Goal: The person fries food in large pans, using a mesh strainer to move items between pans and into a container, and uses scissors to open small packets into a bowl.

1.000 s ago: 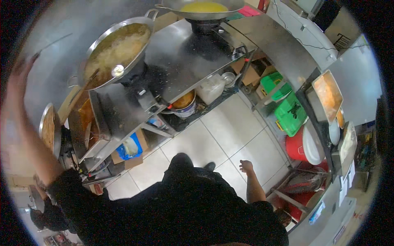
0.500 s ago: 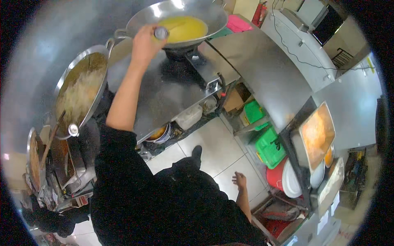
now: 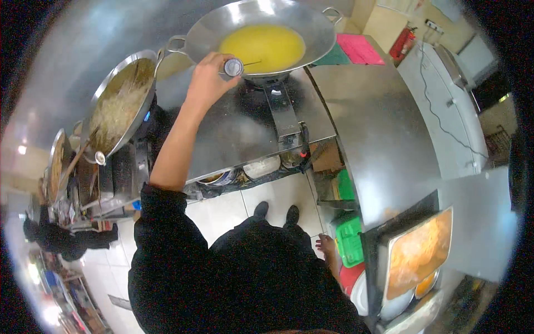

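Note:
My left hand (image 3: 208,83) reaches out over the steel counter and grips a dial thermometer (image 3: 233,67) by its round head. Its thin probe points over the yellow oil (image 3: 264,47) in a large two-handled wok (image 3: 206,34); I cannot tell whether the tip touches the oil. Low at my right side hangs my right hand (image 3: 327,246), empty, with its fingers apart. To the left, a second wok (image 3: 150,83) holds bubbling oil with pale food frying in it. A round white dial (image 3: 100,158) sits on its near rim.
A burner stand (image 3: 282,111) supports the oil wok. Pink and green cloths (image 3: 360,49) lie on the right counter. A steel tray (image 3: 417,256) of orange food stands near my right side, above a green crate (image 3: 349,242). Another person in black (image 3: 67,239) is at the far left.
The view has shifted, so more floor and both shoes show. My left hand stays by the oil wok with the thermometer, its probe now plainer. My right hand still hangs at my side.

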Tool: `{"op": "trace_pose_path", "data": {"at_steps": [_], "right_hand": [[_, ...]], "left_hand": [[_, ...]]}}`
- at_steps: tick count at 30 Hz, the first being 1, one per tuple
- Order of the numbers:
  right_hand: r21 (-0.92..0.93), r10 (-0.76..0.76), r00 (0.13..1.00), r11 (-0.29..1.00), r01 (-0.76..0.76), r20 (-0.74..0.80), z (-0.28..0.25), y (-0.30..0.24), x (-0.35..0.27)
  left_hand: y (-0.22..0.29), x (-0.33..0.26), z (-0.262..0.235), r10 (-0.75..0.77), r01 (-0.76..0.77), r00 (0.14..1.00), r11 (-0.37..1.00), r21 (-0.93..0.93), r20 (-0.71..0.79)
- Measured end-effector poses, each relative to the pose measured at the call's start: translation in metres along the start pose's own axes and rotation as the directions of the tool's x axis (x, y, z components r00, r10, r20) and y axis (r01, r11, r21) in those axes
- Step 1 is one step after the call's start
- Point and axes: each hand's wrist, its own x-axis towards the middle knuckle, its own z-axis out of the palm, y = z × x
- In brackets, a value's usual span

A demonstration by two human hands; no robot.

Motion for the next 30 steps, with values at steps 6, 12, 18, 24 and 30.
{"op": "trace_pose_path", "data": {"at_steps": [6,12,18,24,30], "right_hand": [[-0.279,-0.188,0.975,0.936,0.214,0.117,-0.038,-0.074,0.044],[-0.287,-0.25,0.903,0.888,0.358,0.35,-0.053,-0.075,0.082],[-0.607,-0.152,0.68,0.341,0.718,0.718,0.04,-0.113,0.013],[-0.52,0.207,0.478,0.289,0.804,0.853,0.262,-0.083,-0.061],[-0.329,0.054,0.363,0.56,0.76,0.93,0.602,-0.013,-0.192]], "left_hand": [[0.0,0.007,0.02,0.08,-0.083,0.996,0.989,0.122,0.031],[0.02,-0.029,0.036,0.049,-0.003,0.987,0.959,0.283,-0.156],[0.075,-0.274,0.027,-0.358,0.347,0.934,0.914,-0.208,-0.016],[0.148,-0.691,-0.005,-0.892,0.881,0.066,0.262,0.393,0.446],[0.343,-1.018,-0.033,-0.635,0.557,-0.69,-0.772,-0.306,0.346]]}}
